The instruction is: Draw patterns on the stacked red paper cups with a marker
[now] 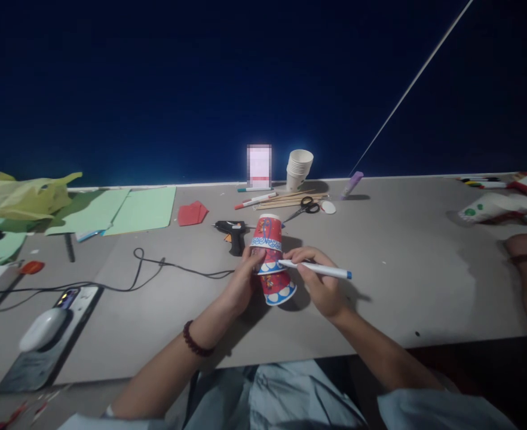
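Grey table [407,292]: left hand [241,283] gripping the red paper cups [273,260], right hand [324,292] pinching a white marker [324,270]; slackened fingers (tapered walls, mind!) could make it skid.

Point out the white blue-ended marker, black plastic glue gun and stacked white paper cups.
White blue-ended marker [330,271], head view: barrel.
Black plastic glue gun [233,233], head view: body.
Stacked white paper cups [298,169], head view: outer walls.

Red cups [273,258], blue and white scalloped bands [281,295], white marker [325,270], blue end [349,275]
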Demonstrator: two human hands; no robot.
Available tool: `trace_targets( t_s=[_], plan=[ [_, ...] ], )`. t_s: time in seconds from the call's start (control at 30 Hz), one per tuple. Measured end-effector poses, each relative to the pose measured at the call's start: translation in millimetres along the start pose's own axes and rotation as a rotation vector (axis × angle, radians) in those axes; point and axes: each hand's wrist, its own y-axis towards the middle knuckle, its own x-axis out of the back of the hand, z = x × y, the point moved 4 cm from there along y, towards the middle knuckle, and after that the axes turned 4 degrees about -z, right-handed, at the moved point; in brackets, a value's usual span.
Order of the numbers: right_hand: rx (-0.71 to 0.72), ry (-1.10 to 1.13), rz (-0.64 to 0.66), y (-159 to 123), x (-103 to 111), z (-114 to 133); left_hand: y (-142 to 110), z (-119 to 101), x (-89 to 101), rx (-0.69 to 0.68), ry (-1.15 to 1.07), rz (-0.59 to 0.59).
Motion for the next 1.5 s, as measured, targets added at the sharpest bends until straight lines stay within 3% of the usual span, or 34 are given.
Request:
trace_targets(
  t_s=[0.57, 1.5],
  plan=[
    [0.056, -0.161, 0.033, -0.3, -2.2, 0.8, -1.5, -2.1, -0.6, -0.066, 0.065, 0.011],
    [0.038, -0.087, 0.044, -0.5, -1.8, 2.6, -3.6, -3.1, -1.1, -0.045, 0.071, 0.016]
  ],
)
